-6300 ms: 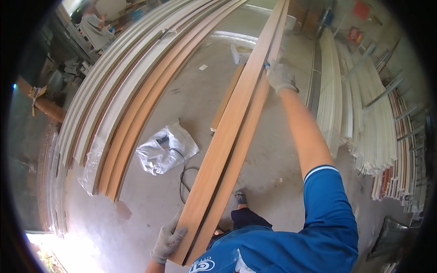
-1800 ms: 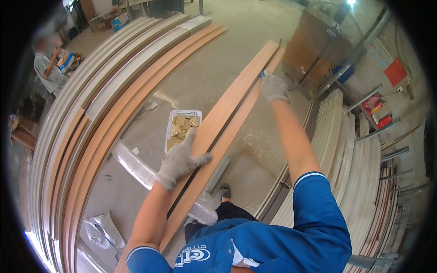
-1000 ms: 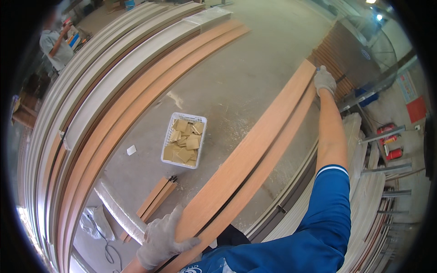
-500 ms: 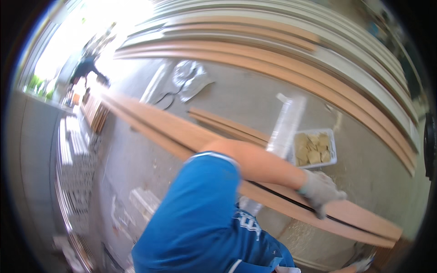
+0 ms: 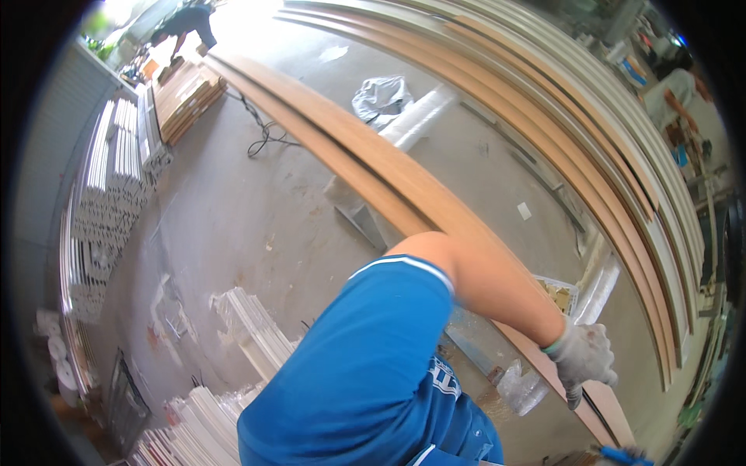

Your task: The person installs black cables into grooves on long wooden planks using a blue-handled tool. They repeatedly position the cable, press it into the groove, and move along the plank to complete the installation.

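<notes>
My left arm, in a blue sleeve, reaches across to the right. Its hand (image 5: 584,359), in a pale grey glove, curls its fingers around a long wood-coloured board (image 5: 435,198) near the board's near end. A dark groove or gap runs along the board's length. It slants from the lower right up to the far left, passing behind my forearm. At the bottom right edge, beside the board's end, a blue object (image 5: 622,457) barely shows. My right hand seems to be there too, cut off and blurred, so its fingers cannot be made out.
Long wood-coloured and white profiles (image 5: 544,116) lie along the right. Stacked white profiles (image 5: 116,171) line the left wall; wrapped bundles (image 5: 252,326) lie lower left. A bent-over person (image 5: 186,27) is near the board's far end, another person (image 5: 672,97) far right. A cable (image 5: 264,140) lies on the floor.
My view has turned, and the board now slants more steeply. My left hand stays on the board near its end. The right hand, seen gloved at the bottom edge before, is now mostly out of the picture.
</notes>
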{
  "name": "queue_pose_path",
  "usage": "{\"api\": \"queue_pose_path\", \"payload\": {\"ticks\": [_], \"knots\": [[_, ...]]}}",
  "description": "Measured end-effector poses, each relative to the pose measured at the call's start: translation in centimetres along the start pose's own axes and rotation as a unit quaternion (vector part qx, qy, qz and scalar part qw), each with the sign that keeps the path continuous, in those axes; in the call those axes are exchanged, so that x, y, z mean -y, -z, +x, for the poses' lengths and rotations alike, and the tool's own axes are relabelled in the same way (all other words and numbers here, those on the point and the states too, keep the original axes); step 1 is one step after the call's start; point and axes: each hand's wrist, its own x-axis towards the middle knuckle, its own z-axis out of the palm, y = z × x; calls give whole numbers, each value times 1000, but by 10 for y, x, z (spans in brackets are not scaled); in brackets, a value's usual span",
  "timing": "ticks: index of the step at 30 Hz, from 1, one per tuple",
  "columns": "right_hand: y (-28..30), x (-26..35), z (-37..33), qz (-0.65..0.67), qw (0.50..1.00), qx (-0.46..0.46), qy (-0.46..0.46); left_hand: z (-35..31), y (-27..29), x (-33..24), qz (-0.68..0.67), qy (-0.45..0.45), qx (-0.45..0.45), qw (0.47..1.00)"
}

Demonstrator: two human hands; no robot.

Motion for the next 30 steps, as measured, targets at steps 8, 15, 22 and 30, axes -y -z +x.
{"api": "queue_pose_path", "payload": {"ticks": [8,15,22,30], "knots": [[-196,185,-131,481,797,360,-49,-206,36,-41,-146,255,-238,926],[-220,239,-231,170,615,765,89,-391,30,-87,57,440,-363,819],[-267,309,-378,242,346,906,-35,-537,57,-111,62,515,-352,779],[-354,445,-529,255,386,885,-49,-733,104,-115,-10,543,-595,593]]}}
